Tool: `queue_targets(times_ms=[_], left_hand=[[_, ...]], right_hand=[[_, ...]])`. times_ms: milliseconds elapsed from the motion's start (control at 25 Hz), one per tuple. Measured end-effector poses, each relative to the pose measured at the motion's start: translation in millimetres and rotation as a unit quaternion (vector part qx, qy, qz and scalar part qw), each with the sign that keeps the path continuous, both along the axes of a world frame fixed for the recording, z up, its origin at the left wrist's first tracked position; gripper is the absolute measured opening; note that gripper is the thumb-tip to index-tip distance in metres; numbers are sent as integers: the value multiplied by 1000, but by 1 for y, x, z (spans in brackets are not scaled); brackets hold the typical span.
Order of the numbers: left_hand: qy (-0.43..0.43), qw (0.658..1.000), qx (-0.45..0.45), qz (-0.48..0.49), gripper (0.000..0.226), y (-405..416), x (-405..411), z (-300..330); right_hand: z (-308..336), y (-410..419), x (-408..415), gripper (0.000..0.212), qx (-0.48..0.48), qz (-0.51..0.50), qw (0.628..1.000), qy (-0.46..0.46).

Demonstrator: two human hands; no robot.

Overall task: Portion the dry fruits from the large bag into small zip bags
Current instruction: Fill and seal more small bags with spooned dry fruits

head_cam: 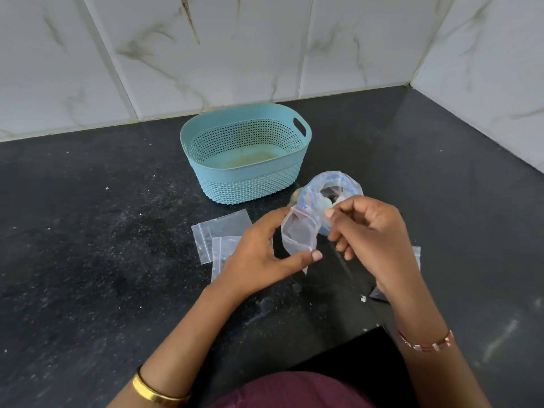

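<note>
My left hand (259, 254) holds a small clear zip bag (298, 232) with its mouth spread open between thumb and fingers. Just right of it my right hand (371, 231) has its fingers curled, pinched together at the bag's rim; what they hold is too small to tell. Behind both hands stands the large clear bag (332, 187) with blue print, its top open and pale dry fruits showing inside. Two flat small zip bags (217, 231) lie on the black counter left of my left hand, partly under it.
A teal perforated plastic basket (245, 172) stands behind the bags, nothing in it. Tiled walls close the back and right. Another small bag's corner (416, 254) shows behind my right wrist. The counter edge steps in at the lower right.
</note>
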State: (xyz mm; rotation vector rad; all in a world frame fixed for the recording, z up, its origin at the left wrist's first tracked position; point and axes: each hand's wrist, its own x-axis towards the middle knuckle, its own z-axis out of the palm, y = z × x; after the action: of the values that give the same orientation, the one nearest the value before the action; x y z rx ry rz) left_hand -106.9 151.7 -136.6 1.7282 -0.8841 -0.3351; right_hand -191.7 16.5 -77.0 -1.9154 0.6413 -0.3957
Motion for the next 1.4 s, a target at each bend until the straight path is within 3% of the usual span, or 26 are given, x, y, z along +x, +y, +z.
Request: queue_targets(times_ms=[360,520,640,720,880,1080,1160,1280,1400], left_hand=[[62,998,15,-5,44,-2,6,1],[69,997,29,-10,45,-4,10,-3],[86,995,35,-22,43,-5,14,-6],[98,994,36,-29,43,-6,15,-8],[108,992,37,-44,44,-10,17,-11],[119,990,49,-49,47,-13,17,-13],[110,991,67,-45,62,-15,18,-13],[95,990,99,-13,101,-17,22,-12],[69,991,115,-1,101,-20,24,-10]], right_hand=[[-9,-31,-1,12,-113,-77,991,-3],[-22,-42,5,7,-296,-55,947,110],[-39,-46,12,24,-355,-29,912,204],[-49,-47,16,28,-350,-27,908,228],[-60,-52,23,17,-274,-61,933,223],[-65,-55,26,33,-271,-50,930,242],[-65,-56,26,35,-272,-46,930,244],[-64,-56,26,34,-273,-46,930,241],[-64,-55,26,33,-276,-51,930,239]])
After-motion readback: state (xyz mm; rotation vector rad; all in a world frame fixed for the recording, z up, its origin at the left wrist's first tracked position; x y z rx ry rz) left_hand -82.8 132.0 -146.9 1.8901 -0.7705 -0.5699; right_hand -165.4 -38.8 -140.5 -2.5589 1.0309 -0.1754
